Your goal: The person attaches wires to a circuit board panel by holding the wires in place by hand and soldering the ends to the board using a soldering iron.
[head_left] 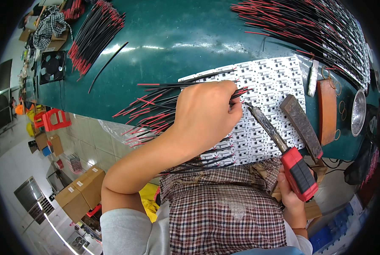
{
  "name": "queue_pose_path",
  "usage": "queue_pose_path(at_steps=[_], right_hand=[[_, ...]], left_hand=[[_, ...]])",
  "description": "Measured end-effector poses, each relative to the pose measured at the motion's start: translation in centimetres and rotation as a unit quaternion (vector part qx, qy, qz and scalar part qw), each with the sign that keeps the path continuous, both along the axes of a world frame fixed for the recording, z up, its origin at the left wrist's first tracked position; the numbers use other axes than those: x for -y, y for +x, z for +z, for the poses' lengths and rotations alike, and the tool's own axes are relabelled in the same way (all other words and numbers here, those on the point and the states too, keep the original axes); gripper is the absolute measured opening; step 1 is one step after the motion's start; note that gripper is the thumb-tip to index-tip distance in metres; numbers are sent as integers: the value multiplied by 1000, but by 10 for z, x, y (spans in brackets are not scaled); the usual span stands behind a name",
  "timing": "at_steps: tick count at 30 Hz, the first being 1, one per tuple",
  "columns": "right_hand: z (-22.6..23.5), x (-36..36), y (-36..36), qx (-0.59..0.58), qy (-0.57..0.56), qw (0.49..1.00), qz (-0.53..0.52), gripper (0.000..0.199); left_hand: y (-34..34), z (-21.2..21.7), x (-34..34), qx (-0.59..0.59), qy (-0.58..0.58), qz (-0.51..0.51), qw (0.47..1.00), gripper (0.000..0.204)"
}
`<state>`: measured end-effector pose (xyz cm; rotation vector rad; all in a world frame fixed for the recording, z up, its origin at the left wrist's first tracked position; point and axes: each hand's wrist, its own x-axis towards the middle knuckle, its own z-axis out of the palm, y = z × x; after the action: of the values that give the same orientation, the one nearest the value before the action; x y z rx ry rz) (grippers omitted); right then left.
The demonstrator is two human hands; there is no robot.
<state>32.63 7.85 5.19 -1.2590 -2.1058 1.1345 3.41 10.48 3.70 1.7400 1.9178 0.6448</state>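
Note:
My left hand [207, 112] is closed in a pinch over the white circuit board panel [279, 76], gripping thin black wires [240, 94] with red among their ends. More black and red wires [149, 123] stick out to the left beneath my wrist, some lying across the panel's left edge. My right hand [288, 193] is wrapped round the red and black handle of a soldering iron [298, 174]. The iron's metal shaft slants up to the left, and its dark tip is close beside my left fingertips at the panel. Whether the tip touches a wire is too small to tell.
Right of the panel are a dark bar [300, 123], an orange-brown block [327, 112], rubber bands and a metal bowl [358, 112]. Wire bundles [97, 36] and a black fan [52, 66] occupy the green table's [168, 25] left; more wires [292, 21] lie at far right.

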Motion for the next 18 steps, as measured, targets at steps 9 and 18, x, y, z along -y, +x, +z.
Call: queue_pose_path(at_steps=[9,18], right_hand=[[-5,13,25,41,-60,996,-55,22],[-4,20,23,28,-59,992,-107,20]], left_hand=[[1,2,-1,-2,-26,9,1000,12],[-3,7,-1,2,-32,-2,999,13]])
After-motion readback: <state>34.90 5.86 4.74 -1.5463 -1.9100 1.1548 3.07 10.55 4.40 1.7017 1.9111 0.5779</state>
